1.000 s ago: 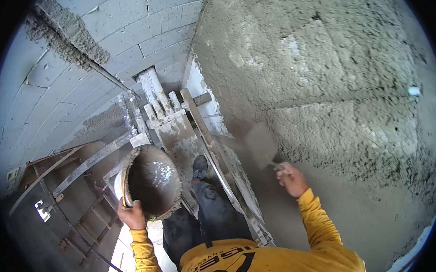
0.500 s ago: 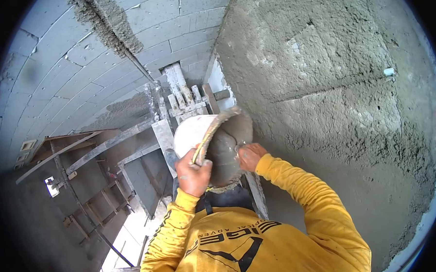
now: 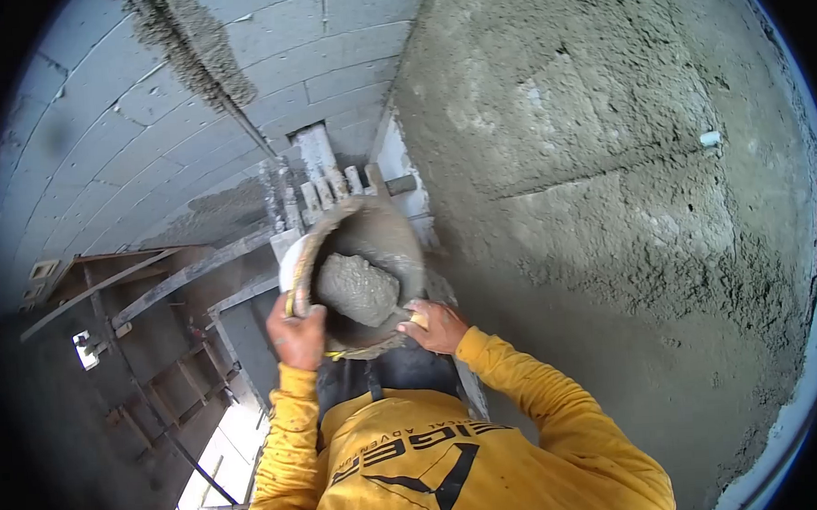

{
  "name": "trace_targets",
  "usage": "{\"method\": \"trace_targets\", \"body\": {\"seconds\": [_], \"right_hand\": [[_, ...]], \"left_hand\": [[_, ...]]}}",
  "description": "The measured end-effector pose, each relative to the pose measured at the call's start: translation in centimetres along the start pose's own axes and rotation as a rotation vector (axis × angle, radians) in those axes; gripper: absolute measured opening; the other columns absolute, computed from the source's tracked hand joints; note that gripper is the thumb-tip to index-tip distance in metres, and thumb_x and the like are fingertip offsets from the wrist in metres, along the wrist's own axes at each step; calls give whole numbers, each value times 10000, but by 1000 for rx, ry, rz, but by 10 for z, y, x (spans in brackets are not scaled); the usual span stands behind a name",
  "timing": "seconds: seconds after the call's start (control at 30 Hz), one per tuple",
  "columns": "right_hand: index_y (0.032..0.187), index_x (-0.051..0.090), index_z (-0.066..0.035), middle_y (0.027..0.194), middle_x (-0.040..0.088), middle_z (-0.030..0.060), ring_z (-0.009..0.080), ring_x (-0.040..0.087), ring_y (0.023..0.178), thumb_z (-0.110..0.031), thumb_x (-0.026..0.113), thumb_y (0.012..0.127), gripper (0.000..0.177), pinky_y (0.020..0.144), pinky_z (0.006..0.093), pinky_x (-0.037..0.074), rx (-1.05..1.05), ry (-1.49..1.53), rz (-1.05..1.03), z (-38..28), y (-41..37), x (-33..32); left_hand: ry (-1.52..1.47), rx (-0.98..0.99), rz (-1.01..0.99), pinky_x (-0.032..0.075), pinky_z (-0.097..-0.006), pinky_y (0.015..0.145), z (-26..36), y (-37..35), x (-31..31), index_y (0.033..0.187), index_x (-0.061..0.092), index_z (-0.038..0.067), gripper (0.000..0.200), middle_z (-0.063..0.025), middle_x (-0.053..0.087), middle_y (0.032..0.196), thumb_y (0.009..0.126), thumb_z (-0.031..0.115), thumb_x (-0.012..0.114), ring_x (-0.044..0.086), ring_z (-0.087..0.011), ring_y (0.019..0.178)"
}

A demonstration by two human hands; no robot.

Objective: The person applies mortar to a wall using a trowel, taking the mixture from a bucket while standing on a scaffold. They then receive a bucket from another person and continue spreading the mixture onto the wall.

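Observation:
A mortar-caked bucket is tilted in front of me, its mouth facing me. My left hand is closed on its left rim, the thumb over the edge. My right hand is closed at the lower right of the mouth, around the pale handle of a trowel. The trowel's blade cannot be made out; it seems covered by mortar. A lump of wet grey mortar shows inside the bucket near its opening.
On the right is a wall with rough wet plaster and a short white pipe stub. A grey block wall rises ahead. Scaffold timbers stand at the left, above a lower floor area. Several plank ends lie behind the bucket.
The bucket has moved left and turned its mouth more toward me. The mortar lump now shows inside. Both hands have shifted left and my right hand sits lower, with the pale handle visible.

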State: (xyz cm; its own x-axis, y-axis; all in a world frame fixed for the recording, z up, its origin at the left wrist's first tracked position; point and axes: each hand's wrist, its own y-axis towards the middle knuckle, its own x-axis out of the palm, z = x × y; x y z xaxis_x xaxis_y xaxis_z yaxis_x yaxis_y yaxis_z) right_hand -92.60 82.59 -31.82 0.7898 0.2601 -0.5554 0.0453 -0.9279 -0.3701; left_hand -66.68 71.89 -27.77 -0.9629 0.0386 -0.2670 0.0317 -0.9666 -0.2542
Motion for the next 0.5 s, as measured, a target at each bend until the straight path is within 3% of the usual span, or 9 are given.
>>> {"method": "trace_targets", "body": {"seconds": [0.07, 0.17, 0.2, 0.27, 0.33, 0.37, 0.43, 0.5], "right_hand": [[1169, 634, 33, 987, 701, 254, 412, 689, 906, -384, 714, 912, 495, 856, 441, 536, -18, 128, 7, 9, 2, -5], [1184, 623, 32, 899, 699, 182, 300, 678, 746, -356, 704, 924, 475, 730, 381, 547, 247, 330, -107, 34, 10, -26], [1122, 636, 8, 781, 639, 71, 160, 597, 611, -327, 696, 937, 387, 578, 307, 508, 406, 701, -151, 55, 15, -31], [1033, 624, -60, 736, 573, 20, 124, 538, 539, -267, 623, 994, 211, 514, 262, 460, 515, 915, -104, 101, 26, -53], [970, 610, -81, 740, 575, 16, 119, 533, 536, -271, 614, 996, 192, 473, 266, 443, 649, 1010, 21, 152, 34, -93], [963, 604, -86, 731, 567, 11, 122, 523, 524, -280, 603, 1001, 197, 452, 270, 433, 607, 890, 157, 170, 25, -109], [952, 596, -89, 715, 556, 11, 116, 515, 516, -267, 604, 1002, 186, 445, 268, 431, 541, 1015, 374, 134, -23, -143], [934, 586, -89, 710, 555, 8, 109, 516, 512, -279, 616, 1002, 204, 446, 261, 430, 478, 1020, 479, 85, -80, -174]], "left_hand": [[33, 11, 76, 499, -297, 734, -18, 2, -7, 1089, 654, -77, 338, -42, 644, 889, 782, 54, 709, 559, -127, 778], [89, -64, 85, 503, -301, 795, -37, 7, -22, 1124, 634, -93, 363, -74, 657, 956, 802, 62, 701, 588, -144, 847], [105, -37, 107, 503, -302, 792, -45, 8, -26, 1120, 633, -93, 357, -76, 656, 953, 803, 57, 698, 588, -148, 840], [119, -19, 146, 504, -305, 786, -56, 11, -33, 1101, 637, -91, 338, -74, 655, 938, 798, 48, 692, 588, -153, 826], [243, -99, 148, 504, -315, 777, -50, 14, -42, 1053, 646, -78, 302, -66, 650, 900, 775, 35, 682, 584, -156, 809], [315, -124, 126, 504, -324, 773, -43, 14, -47, 1039, 648, -72, 297, -64, 648, 877, 763, 33, 680, 581, -156, 800], [254, 35, 230, 503, -331, 759, -49, 9, -48, 1038, 646, -74, 300, -72, 646, 859, 761, 35, 685, 579, -158, 783], [261, -19, 209, 507, -331, 777, -38, 4, -49, 1044, 645, -79, 310, -82, 658, 877, 760, 39, 687, 590, -163, 796]]}}
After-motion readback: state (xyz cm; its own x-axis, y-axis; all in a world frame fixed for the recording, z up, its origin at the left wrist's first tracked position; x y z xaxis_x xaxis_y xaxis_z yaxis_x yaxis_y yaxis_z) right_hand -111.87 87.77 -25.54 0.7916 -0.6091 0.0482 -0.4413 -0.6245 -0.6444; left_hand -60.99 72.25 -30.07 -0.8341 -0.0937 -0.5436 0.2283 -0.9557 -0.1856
